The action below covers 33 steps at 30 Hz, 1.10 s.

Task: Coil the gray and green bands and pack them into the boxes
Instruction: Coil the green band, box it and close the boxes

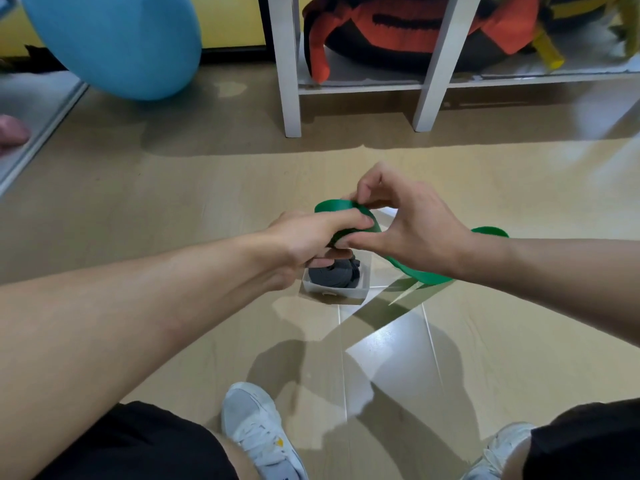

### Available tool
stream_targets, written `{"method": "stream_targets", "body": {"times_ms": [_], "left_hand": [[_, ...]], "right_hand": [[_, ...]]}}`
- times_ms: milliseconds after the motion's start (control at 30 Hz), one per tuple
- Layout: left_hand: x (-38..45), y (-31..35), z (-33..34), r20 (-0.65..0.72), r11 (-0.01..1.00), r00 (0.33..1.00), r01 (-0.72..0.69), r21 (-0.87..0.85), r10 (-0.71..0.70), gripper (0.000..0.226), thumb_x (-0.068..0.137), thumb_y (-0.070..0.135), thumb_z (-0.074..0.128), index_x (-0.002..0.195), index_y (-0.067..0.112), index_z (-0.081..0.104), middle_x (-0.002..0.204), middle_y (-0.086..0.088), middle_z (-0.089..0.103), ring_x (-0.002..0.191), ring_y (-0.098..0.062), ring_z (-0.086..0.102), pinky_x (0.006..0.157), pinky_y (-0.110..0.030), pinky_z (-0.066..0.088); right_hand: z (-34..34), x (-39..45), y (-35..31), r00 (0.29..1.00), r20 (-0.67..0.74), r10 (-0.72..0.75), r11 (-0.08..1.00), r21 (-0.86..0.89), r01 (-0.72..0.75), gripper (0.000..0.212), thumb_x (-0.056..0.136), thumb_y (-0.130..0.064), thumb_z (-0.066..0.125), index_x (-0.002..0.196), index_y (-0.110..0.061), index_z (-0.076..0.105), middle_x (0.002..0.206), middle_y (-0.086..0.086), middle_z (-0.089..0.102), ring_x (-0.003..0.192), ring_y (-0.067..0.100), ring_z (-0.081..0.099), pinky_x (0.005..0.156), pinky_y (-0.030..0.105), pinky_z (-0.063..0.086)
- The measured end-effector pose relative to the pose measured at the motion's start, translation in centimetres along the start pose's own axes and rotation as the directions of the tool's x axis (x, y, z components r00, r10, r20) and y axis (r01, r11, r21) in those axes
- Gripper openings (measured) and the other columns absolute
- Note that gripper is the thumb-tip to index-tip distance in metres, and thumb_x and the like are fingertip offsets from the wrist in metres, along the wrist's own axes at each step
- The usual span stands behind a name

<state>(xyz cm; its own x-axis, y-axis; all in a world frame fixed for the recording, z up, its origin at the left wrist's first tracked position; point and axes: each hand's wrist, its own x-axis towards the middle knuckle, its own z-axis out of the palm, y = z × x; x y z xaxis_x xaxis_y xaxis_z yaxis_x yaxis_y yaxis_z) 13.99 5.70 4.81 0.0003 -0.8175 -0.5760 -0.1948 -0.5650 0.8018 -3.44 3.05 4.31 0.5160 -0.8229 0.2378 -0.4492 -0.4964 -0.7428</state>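
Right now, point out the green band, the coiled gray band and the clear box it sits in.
flat green rubber band (pixel 424 274): head view, on the loose stretch below the right wrist.
coiled dark gray band (pixel 337 277): head view, top of the coil.
clear plastic box (pixel 341 293): head view, near wall.

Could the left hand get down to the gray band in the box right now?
Probably not yet: the left hand grips the green band directly above the gray band, though nothing covers the box.

A blue ball (pixel 114 43) sits far up-left of the grips; a white shelf (pixel 360 84) beyond them holds an orange-black bag (pixel 408 32).
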Motion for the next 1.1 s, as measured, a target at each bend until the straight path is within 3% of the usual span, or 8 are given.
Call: {"method": "stream_targets", "body": {"times_ms": [200, 433, 533, 633, 733, 833, 1000, 1100], "left_hand": [[-0.8, 0.9, -0.4, 0.129, 0.983, 0.991, 0.047, -0.180, -0.024, 0.033, 0.089, 0.036, 0.070, 0.117, 0.019, 0.069, 0.109, -0.006, 0.079, 0.103, -0.022, 0.076, 0.096, -0.032, 0.055], [-1.2, 0.8, -0.9, 0.222, 0.970, 0.973, 0.111, -0.215, -0.062, 0.042, 0.093, 0.038, 0.060, 0.128, 0.017, 0.067, 0.123, -0.010, 0.074, 0.117, -0.028, 0.069, 0.111, -0.044, 0.045], [-1.1, 0.9, -0.8, 0.155, 0.992, 0.986, 0.074, -0.101, -0.058, 0.041, 0.089, 0.044, 0.067, 0.125, 0.024, 0.068, 0.121, -0.003, 0.074, 0.119, -0.025, 0.066, 0.108, -0.044, 0.047], [-1.0, 0.8, -0.4, 0.035, 0.997, 0.999, 0.034, 0.076, -0.037, 0.043, 0.081, 0.050, 0.078, 0.116, 0.026, 0.071, 0.110, 0.004, 0.077, 0.110, -0.016, 0.068, 0.089, -0.034, 0.054], [-0.7, 0.3, -0.2, -0.007, 0.993, 1.000, -0.012, 0.119, 0.013, 0.040, 0.079, 0.048, 0.081, 0.109, 0.021, 0.075, 0.099, 0.007, 0.080, 0.103, -0.012, 0.072, 0.080, -0.028, 0.052], [-0.6, 0.1, 0.0, -0.052, 0.990, 0.998, -0.023, 0.137, 0.031, 0.044, 0.074, 0.051, 0.083, 0.105, 0.020, 0.076, 0.094, 0.009, 0.080, 0.096, -0.010, 0.073, 0.079, -0.028, 0.053], [-0.6, -0.3, 0.7, -0.110, 0.990, 0.993, -0.013, 0.139, 0.029, 0.050, 0.069, 0.055, 0.085, 0.101, 0.019, 0.074, 0.096, 0.002, 0.080, 0.094, -0.013, 0.075, 0.074, -0.028, 0.053], [-0.5, -0.3, 0.6, -0.126, 0.997, 0.992, 0.007, 0.075, 0.003, 0.049, 0.066, 0.048, 0.088, 0.102, 0.017, 0.074, 0.092, -0.002, 0.080, 0.091, -0.015, 0.077, 0.082, -0.031, 0.057]], "right_hand": [[-0.3, -0.6, 1.3, 0.991, -0.090, 0.098, 0.988, 0.129, -0.086, 0.039, 0.071, -0.027, 0.091, 0.092, -0.013, 0.061, 0.093, -0.005, 0.074, 0.092, 0.009, 0.073, 0.090, 0.032, 0.060], [-0.6, -0.5, -0.1, 0.990, -0.080, 0.113, 0.992, 0.061, -0.108, 0.030, 0.073, -0.027, 0.090, 0.089, -0.023, 0.066, 0.091, -0.010, 0.073, 0.090, 0.009, 0.072, 0.084, 0.033, 0.061], [-0.6, -0.3, -0.3, 0.988, -0.064, 0.141, 0.990, 0.001, -0.141, 0.030, 0.073, -0.029, 0.090, 0.089, -0.025, 0.066, 0.091, -0.011, 0.072, 0.088, 0.008, 0.070, 0.082, 0.031, 0.060], [-0.5, -0.2, -0.3, 0.985, -0.065, 0.157, 0.983, -0.089, -0.163, 0.035, 0.070, -0.029, 0.092, 0.089, -0.026, 0.062, 0.087, -0.011, 0.070, 0.083, 0.008, 0.067, 0.076, 0.026, 0.056], [-0.3, -0.2, -0.1, 0.985, -0.072, 0.160, 0.979, -0.114, -0.167, 0.048, 0.067, -0.032, 0.093, 0.096, -0.028, 0.055, 0.085, -0.011, 0.066, 0.080, 0.008, 0.064, 0.068, 0.015, 0.051], [-0.2, -0.3, -0.4, 0.982, -0.050, 0.184, 0.975, -0.119, -0.189, 0.052, 0.068, -0.031, 0.092, 0.111, -0.033, 0.063, 0.089, -0.016, 0.069, 0.084, -0.001, 0.065, 0.073, 0.007, 0.049], [0.4, -0.2, -0.8, 0.986, -0.019, 0.167, 0.978, -0.120, -0.168, 0.035, 0.071, -0.025, 0.089, 0.104, -0.028, 0.076, 0.088, -0.018, 0.071, 0.084, -0.005, 0.066, 0.080, 0.015, 0.056], [0.7, -0.3, -0.9, 0.987, -0.030, 0.161, 0.983, -0.089, -0.163, 0.039, 0.070, -0.025, 0.088, 0.107, -0.028, 0.075, 0.092, -0.017, 0.074, 0.088, -0.003, 0.068, 0.085, 0.022, 0.057]]}}
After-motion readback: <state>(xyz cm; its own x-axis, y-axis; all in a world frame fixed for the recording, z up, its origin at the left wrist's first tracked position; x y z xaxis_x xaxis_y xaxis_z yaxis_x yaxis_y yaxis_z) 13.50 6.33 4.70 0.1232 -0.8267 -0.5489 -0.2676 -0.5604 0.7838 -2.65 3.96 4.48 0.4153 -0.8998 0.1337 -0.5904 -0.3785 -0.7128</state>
